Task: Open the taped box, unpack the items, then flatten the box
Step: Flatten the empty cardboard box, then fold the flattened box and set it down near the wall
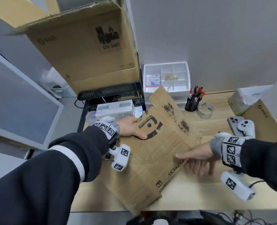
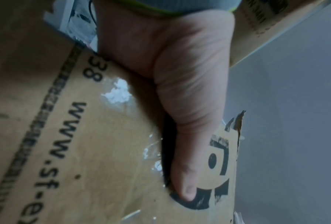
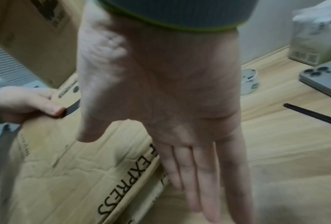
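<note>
The brown cardboard box (image 1: 150, 153) lies collapsed flat and tilted on the wooden desk, black print on its top face. My left hand (image 1: 132, 129) grips its far left edge, thumb pressed on top by the round black logo, the other fingers hidden underneath. The left wrist view shows that thumb (image 2: 189, 151) lying on the printed cardboard (image 2: 84, 136), with scraps of clear tape beside it. My right hand (image 1: 197, 158) hovers at the box's right edge, fingers straight and spread. Its open palm (image 3: 180, 98) in the right wrist view faces down over the "EXPRESS" panel (image 3: 74, 174).
A large open carton (image 1: 85, 51) stands at the back left, a white organiser (image 1: 167, 78) behind the box. A pen cup (image 1: 192, 103), tape roll (image 1: 205, 110), phone (image 1: 234, 125) and white controller (image 1: 246, 127) sit right. Another carton (image 1: 264, 122) fills the right edge.
</note>
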Demonstrator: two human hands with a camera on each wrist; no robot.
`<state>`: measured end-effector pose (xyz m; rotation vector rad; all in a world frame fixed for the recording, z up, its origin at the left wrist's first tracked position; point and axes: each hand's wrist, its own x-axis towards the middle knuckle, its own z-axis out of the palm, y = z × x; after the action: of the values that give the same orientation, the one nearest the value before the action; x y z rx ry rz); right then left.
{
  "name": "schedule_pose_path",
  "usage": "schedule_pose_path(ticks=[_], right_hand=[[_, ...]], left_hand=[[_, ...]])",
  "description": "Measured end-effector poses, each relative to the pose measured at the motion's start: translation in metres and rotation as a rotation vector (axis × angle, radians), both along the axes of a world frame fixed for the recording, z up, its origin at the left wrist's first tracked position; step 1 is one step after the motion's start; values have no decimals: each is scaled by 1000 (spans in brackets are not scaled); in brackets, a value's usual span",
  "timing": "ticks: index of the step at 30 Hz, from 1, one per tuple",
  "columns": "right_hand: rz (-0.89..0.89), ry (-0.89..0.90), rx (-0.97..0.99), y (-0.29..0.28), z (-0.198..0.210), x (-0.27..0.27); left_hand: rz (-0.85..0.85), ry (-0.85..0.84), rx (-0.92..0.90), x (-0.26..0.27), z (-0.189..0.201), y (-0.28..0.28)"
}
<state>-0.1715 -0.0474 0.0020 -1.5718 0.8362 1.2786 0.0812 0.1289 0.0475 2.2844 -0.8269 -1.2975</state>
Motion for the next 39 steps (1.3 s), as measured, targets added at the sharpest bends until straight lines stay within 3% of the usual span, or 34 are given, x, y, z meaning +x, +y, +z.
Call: schedule_pose_path(ticks=[4, 12, 14, 19, 24, 26, 29, 31, 34, 35, 39], right_hand=[[-203, -112, -67, 2, 7, 11], [-717, -678, -54, 9, 37, 38], [-758, -794, -7, 9, 51, 51], [-502, -877, 52, 30, 97, 102], [-271, -978, -3, 65, 126, 145], [-124, -1014, -8, 88, 139, 167], [33, -1039, 4, 121, 151, 200], [193, -1049, 6, 155, 158, 223], [507, -1063, 21, 223, 180, 245], [574, -1076, 15, 241, 184, 249], [888, -1112, 36, 345, 204, 260]], left_hand=[[88, 28, -43, 14, 7, 25], [223, 227, -232, 12, 16, 89], [223, 299, -235, 13, 17, 105], [347, 333, -223, 28, 41, 168], [574, 183, -316, 52, 83, 234], [742, 24, -344, 54, 105, 263], [775, -421, -135, 51, 131, 294], [783, -663, -120, 41, 143, 318], [659, -927, -197, 18, 166, 345], [544, -981, -204, 12, 172, 349], [140, -1027, -50, -15, 195, 378]])
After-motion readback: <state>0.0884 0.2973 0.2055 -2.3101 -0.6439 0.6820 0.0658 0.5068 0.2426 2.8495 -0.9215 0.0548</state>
